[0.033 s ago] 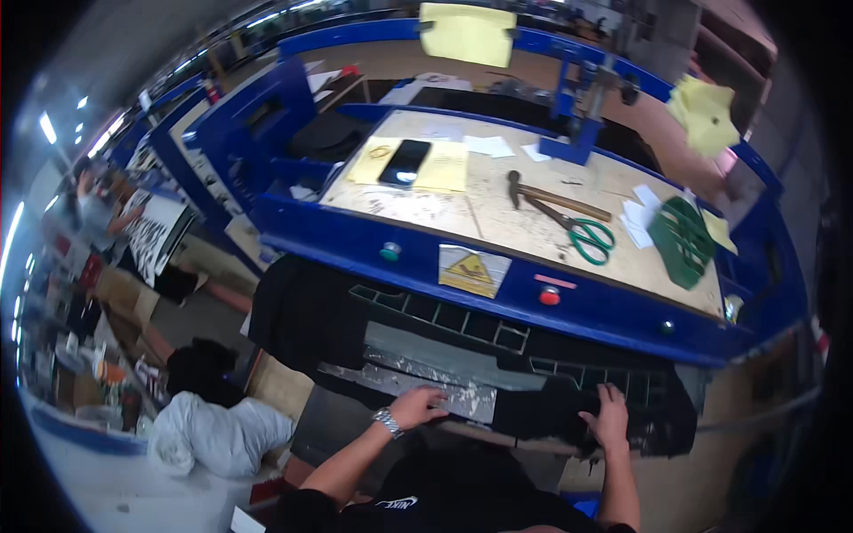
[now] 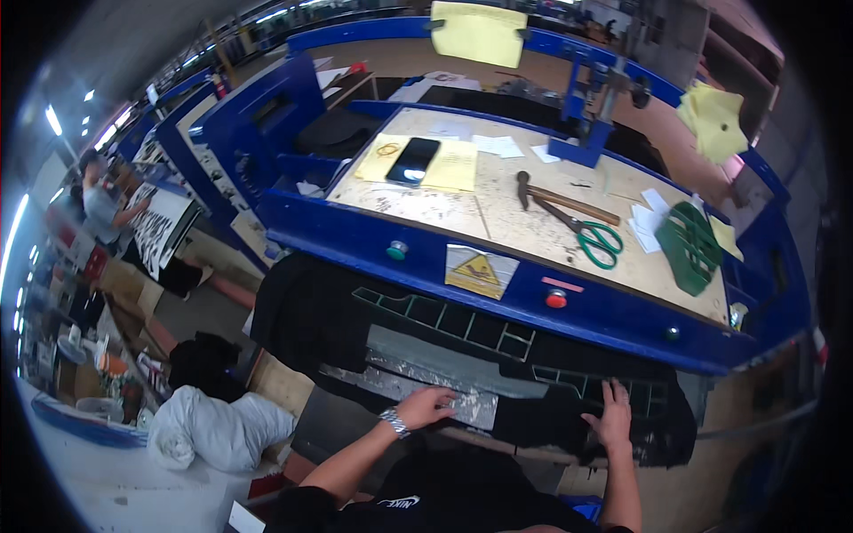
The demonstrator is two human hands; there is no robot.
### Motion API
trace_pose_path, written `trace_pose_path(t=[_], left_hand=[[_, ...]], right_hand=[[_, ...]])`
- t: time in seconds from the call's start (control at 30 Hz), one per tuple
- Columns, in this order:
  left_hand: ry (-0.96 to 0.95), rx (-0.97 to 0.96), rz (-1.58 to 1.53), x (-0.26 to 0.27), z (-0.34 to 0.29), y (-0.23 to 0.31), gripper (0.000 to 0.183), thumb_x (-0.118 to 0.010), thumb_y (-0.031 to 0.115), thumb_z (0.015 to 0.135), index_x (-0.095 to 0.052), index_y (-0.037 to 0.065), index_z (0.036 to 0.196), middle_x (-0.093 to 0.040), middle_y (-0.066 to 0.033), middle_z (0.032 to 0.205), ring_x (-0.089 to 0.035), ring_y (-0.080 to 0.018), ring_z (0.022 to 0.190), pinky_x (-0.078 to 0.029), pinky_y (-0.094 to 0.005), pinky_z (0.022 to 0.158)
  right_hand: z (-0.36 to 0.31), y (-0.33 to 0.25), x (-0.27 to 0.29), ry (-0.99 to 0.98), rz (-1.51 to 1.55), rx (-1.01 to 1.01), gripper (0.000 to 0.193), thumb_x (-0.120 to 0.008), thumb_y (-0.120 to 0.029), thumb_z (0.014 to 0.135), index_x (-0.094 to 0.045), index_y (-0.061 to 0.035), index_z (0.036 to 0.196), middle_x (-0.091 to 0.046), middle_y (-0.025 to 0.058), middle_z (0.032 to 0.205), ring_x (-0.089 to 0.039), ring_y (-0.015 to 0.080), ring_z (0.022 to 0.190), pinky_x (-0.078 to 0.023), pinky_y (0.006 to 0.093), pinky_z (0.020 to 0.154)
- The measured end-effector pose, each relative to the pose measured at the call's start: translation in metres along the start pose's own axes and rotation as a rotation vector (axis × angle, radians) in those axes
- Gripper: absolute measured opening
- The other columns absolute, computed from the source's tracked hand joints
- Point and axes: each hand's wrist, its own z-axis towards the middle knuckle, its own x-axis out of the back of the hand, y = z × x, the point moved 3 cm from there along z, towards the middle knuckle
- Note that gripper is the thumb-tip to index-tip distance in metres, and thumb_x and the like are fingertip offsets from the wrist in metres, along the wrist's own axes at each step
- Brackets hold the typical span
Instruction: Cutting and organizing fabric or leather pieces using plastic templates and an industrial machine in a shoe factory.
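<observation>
Black fabric (image 2: pixel 302 306) lies over the machine's bed in front of me. Two green-edged cutting-die frames (image 2: pixel 444 315), divided into cells, rest on it. My left hand (image 2: pixel 425 409), with a metal watch at the wrist, touches the near edge of a worn grey metal plate (image 2: pixel 475 410); its fingers are stretched out and hold nothing. Farther right, my right hand (image 2: pixel 611 417) lies flat with fingers apart on the black fabric, at the near side of the right-hand die frame (image 2: pixel 644 398). What lies under the fabric is hidden.
Behind a blue machine beam with a green button (image 2: pixel 397 251) and a red button (image 2: pixel 556 298), a board carries a phone (image 2: pixel 414 161), a hammer (image 2: pixel 569 202), green-handled scissors (image 2: pixel 597 243) and a green plastic piece (image 2: pixel 686 249). White sacks (image 2: pixel 218 431) lie left; another person (image 2: pixel 105 200) stands beyond.
The view has shifted slightly, so the machine sits a little lower and farther right. Both my hands stay at the same spots. The person at the far left stands more upright.
</observation>
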Motion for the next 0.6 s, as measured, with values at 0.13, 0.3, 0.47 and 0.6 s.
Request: trace_pose_path(t=[0.13,0.3,0.47,0.6], left_hand=[[0.021,-0.06,0.056,-0.018,0.005,0.046,0.041,-0.073,0.035,0.091,-0.067,0.007,0.12,-0.071,-0.0147,0.115,-0.069,-0.0275,0.106,-0.055,-0.0389,0.09],[0.031,-0.15,-0.119,-0.02,0.013,0.037,0.035,-0.07,0.032,0.092,-0.068,0.005,0.115,-0.07,-0.0142,0.112,-0.068,-0.0317,0.101,-0.055,-0.0398,0.087],[-0.029,-0.025,-0.338,0.004,0.028,0.066,0.036,-0.074,0.024,0.09,-0.067,0.003,0.118,-0.073,-0.0149,0.105,-0.071,-0.0256,0.097,-0.055,-0.0355,0.084],[-0.121,-0.043,-0.272,-0.026,0.06,0.087,0.044,-0.075,0.026,0.089,-0.065,0.004,0.125,-0.071,-0.018,0.108,-0.072,-0.0277,0.097,-0.057,-0.0373,0.081]], right_hand=[[0.016,-0.004,0.0,-0.234,-0.149,0.077,0.094,-0.091,-0.024,0.064,-0.047,-0.0093,0.146,-0.044,0.0186,0.151,-0.038,0.0391,0.142,-0.031,0.0504,0.119],[0.009,0.029,-0.011,-0.615,-0.247,0.259,0.077,-0.079,-0.031,0.077,-0.05,-0.0045,0.142,-0.046,0.021,0.149,-0.044,0.0392,0.138,-0.032,0.0492,0.118],[0.048,0.004,0.109,-0.444,-0.024,0.207,0.08,-0.081,-0.014,0.075,-0.047,-0.0027,0.147,-0.047,0.023,0.148,-0.039,0.039,0.143,-0.033,0.0439,0.119],[0.06,-0.026,0.15,-0.371,0.234,0.23,0.076,-0.082,-0.013,0.076,-0.048,0.0059,0.141,-0.055,0.0225,0.135,-0.054,0.0372,0.126,-0.041,0.0384,0.109]])
